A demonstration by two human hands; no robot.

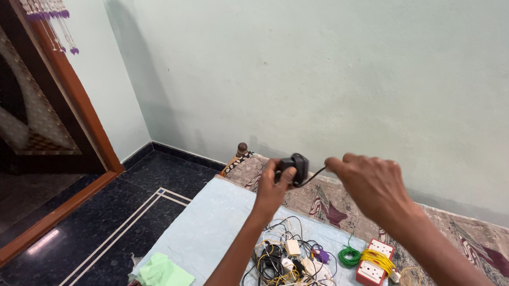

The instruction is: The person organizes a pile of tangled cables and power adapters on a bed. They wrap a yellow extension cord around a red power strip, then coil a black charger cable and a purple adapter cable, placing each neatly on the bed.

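cables (286, 266) on sheet (215, 222), sockets (375, 262) right

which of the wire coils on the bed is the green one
The small green coil, lying just left of the red and white socket box. The coil draped over that box is yellow; the tangled pile is mixed.

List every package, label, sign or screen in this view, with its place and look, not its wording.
None of these shows.
Left hand: holds a black adapter up before the pale wall.
Right hand: pinches the adapter's thin black cord.
Red-and-white socket boxes: on the patterned cloth, wound with yellow wire.
Tangle of cables: on the light blue sheet.
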